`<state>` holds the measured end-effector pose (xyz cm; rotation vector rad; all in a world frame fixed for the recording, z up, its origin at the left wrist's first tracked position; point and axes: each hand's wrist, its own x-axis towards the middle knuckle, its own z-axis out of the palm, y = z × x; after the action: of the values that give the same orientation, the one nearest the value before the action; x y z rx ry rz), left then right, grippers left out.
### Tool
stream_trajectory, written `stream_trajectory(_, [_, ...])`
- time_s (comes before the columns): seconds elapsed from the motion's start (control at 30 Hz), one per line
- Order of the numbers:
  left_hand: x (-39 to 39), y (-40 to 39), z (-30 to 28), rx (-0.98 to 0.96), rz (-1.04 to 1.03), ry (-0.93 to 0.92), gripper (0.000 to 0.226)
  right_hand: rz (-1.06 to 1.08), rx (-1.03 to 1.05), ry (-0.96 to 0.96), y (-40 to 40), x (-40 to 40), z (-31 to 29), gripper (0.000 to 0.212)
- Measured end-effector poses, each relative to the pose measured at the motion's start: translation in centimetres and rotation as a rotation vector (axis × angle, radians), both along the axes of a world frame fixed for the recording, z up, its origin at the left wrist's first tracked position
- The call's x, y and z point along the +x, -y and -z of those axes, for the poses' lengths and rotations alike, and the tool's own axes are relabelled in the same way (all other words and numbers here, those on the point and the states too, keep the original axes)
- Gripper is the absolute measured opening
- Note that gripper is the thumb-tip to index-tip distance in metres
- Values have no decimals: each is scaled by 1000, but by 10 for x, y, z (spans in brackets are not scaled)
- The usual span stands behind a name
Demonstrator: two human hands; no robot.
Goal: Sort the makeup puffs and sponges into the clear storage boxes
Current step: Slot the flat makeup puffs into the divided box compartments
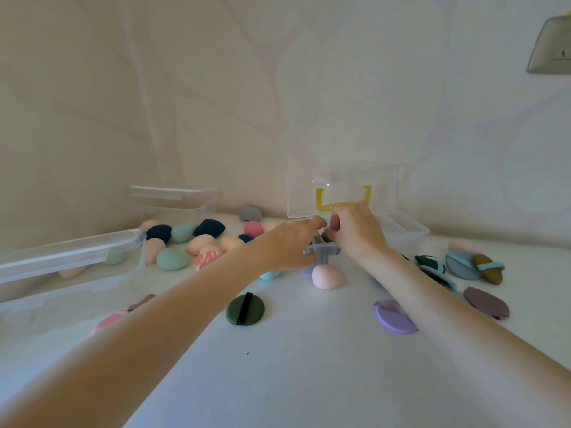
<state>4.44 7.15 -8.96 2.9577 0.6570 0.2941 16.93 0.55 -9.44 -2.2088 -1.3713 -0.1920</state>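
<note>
Pale, faintly veined walls meet in a corner behind a white surface (293,366) strewn with makeup tools. Egg-shaped foam sponges in navy, sage green, peach and pink (185,239) lie clustered toward the far left corner; flat round and oval puffs with finger straps (475,267) lie along the right edge, with a dark green round puff (245,310) and a lilac puff (394,316) nearer the front. One clear plastic storage box with a grey latch (71,254) stands at the left edge holding a few sponges; a second clear box (173,197) stands at the far left corner. A third clear box with a raised transparent lid and yellow handle (343,196) stands at the far edge, centre.

Both hands work at this central box. The left hand (290,245) curls its grip around a grey plastic latch piece (321,250); the right hand (355,233) has its fingers bent at the box rim, but whether they pinch anything cannot be told. A pale pink egg sponge (327,276) rests just in front of the hands.

Risks, as judged: the upright lid may drop onto the fingers; the forearms, reaching over loose items, may sweep them off the surface.

No brand, label or legible writing is visible.
</note>
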Motion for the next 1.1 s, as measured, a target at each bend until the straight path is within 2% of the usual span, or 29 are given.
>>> stream_trajectory(0.07, [-2, 0, 0, 33, 12, 1, 53, -15, -14, 6, 1, -2, -1, 5])
stream_trajectory(0.2, [-5, -2, 2, 139, 27, -41, 55, -66, -21, 36, 7, -8, -1, 15])
stream_trajectory(0.43, [-3, 1, 1, 216, 37, -84, 49, -46, -180, 217, 12, -11, -10, 23])
stream_trajectory(0.53, [2, 1, -2, 271, 35, -116, 43, -45, -169, 179, 14, -10, -11, 20])
stream_trajectory(0.67, [4, -1, -6, 238, 35, -166, 54, -25, -211, 87, 11, -8, -19, 16])
stream_trajectory(0.77, [5, -3, -7, 187, 35, -195, 56, 9, -244, 116, 6, -10, -26, 18])
stream_trajectory(0.87, [7, -1, -9, 165, 26, -191, 52, 35, -295, 155, 4, -14, -26, 10])
stream_trajectory(0.93, [7, 1, -10, 205, 19, -200, 48, 27, -302, 180, 4, -16, -23, 31])
stream_trajectory(1.03, [7, 2, -9, 215, 11, -199, 44, -17, -237, 31, 7, -11, -19, 39])
stream_trajectory(1.1, [5, 1, -8, 191, 7, -174, 46, -81, -172, -112, 10, -4, -18, 29])
